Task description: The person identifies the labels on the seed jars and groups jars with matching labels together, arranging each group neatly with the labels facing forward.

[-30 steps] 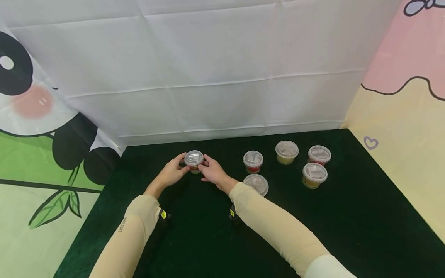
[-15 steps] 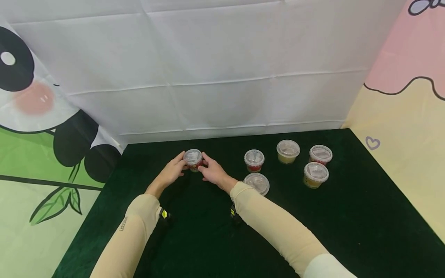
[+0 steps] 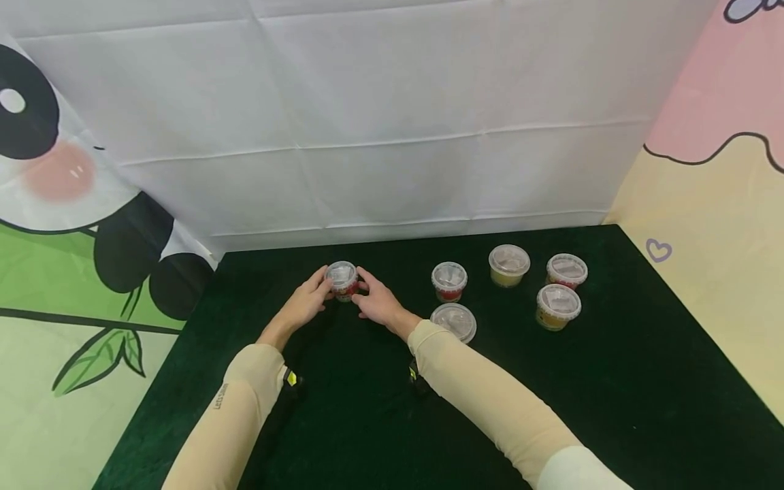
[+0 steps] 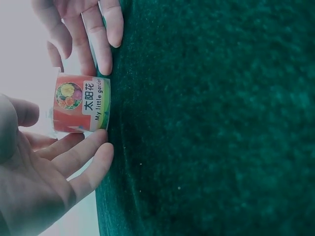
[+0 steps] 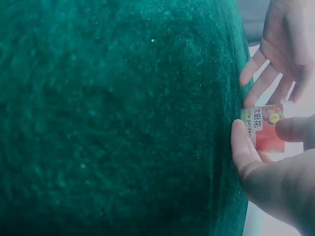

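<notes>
A small lidded plastic cup (image 3: 342, 275) with a red and green "My little garden" label (image 4: 91, 98) stands upright near the table's back edge, between both hands. My left hand (image 3: 301, 305) holds its left side, fingers reaching behind it and thumb near the lid. From the right, my right hand (image 3: 381, 305) holds the same cup. In the right wrist view, the right thumb (image 5: 293, 129) overlaps the label and a finger lies by the base. Both wrist views show the fingers only lightly bent against the cup wall. The cup's contents are hidden.
Several similar cups stand to the right: a red one (image 3: 449, 282), a yellow one (image 3: 509, 266), another red (image 3: 566, 271) and another yellow (image 3: 558, 307). One clear-lidded cup (image 3: 454, 322) sits partly behind the right sleeve. A white cloth wall (image 3: 392, 170) borders the dark green tabletop (image 3: 367, 408).
The left thumb has shifted from low on the cup's front up toward its lid. The right hand stays at the cup's right side. The cup remains in nearly the same place.
</notes>
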### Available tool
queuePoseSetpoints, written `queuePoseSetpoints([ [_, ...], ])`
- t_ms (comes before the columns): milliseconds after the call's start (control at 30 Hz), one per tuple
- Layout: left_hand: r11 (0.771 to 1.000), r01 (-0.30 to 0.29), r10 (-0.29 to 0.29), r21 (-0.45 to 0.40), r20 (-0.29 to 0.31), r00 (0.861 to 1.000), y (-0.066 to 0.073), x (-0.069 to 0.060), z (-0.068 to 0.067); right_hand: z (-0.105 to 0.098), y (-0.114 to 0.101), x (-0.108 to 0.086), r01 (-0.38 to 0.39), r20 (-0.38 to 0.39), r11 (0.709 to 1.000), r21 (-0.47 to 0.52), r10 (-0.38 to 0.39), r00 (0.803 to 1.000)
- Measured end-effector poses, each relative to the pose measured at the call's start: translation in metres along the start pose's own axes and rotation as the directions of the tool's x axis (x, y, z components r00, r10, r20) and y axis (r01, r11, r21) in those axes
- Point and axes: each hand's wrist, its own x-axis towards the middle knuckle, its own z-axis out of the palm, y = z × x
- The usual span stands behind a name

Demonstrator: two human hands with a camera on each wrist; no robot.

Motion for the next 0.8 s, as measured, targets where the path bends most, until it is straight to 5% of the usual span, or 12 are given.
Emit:
queuePoseSetpoints([
  [633,1.000,0.009,-0.008,-0.012,0.018,1.000,-0.0014,0.0006,-0.0010,0.0012,0.0019,-0.0024,0.011,-0.005,1.000,-0.018,-0.011,1.000],
  [800,0.999,0.016,-0.014,0.043,-0.041,0.999,0.0042,-0.0012,0.0013,0.0012,0.0006,-0.0054,-0.004,-0.013,1.000,-0.029,0.004,1.000],
])
